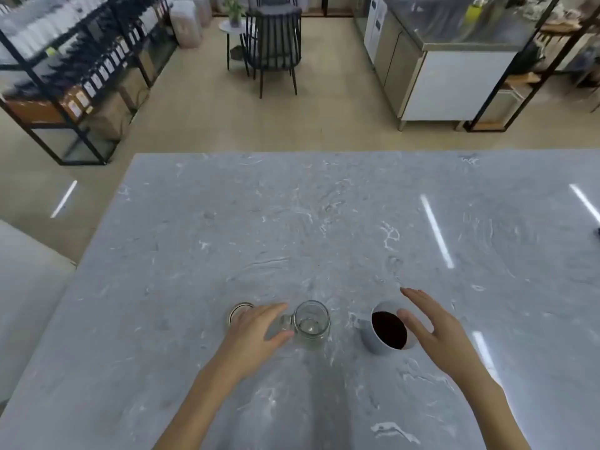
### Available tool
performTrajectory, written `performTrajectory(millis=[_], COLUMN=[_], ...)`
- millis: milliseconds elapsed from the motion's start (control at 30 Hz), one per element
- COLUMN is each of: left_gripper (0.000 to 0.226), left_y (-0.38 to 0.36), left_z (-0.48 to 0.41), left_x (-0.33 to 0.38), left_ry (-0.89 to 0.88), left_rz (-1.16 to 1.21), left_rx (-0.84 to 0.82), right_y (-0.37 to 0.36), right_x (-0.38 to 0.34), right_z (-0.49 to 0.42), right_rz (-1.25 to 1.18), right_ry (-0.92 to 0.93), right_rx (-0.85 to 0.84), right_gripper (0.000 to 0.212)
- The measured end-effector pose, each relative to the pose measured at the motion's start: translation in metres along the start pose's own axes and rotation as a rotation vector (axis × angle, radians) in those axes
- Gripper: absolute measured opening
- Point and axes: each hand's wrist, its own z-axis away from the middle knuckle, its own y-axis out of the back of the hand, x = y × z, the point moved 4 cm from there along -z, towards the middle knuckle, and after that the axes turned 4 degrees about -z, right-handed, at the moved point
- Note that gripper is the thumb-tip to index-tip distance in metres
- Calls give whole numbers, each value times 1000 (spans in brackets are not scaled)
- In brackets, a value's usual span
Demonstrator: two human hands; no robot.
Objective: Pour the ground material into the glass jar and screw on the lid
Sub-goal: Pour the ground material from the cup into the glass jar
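Note:
An empty clear glass jar (311,324) stands upright and uncapped on the grey marble table (292,222). Its round lid (239,310) lies flat to the left, partly hidden by my left hand (256,331). That hand is open, fingers spread, just left of the jar and not clearly touching it. A grey cup (378,336) holding dark ground material (389,329) stands to the right of the jar. My right hand (431,329) is open beside the cup's right rim, thumb near the rim, holding nothing.
The table's left edge runs diagonally near a white surface (29,287). Beyond the far edge are a black chair (272,50), shelving with bottles (81,69) and a steel counter (454,60). A small dark object (596,232) sits at the table's right edge.

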Motion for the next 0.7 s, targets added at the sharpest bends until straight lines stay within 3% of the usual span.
performTrajectory(millis=[233,400,533,700], left_gripper=[68,94,103,92], left_y=[-21,-35,-52,-68], left_z=[-1,-8,-19,-28], left_x=[-1,-4,-6,-5], left_ry=[-5,-34,25,45], left_rz=[1,104,276,323], left_rx=[-83,-130,-205,-161], right_y=[-12,-53,-106,-128], right_x=[-1,-33,-51,-48], right_z=[4,10,15,21], right_rz=[-36,-116,-454,-627], right_ry=[-12,110,-42,-191], right_rx=[-20,-25,-181,-256], right_gripper=[51,55,68,55])
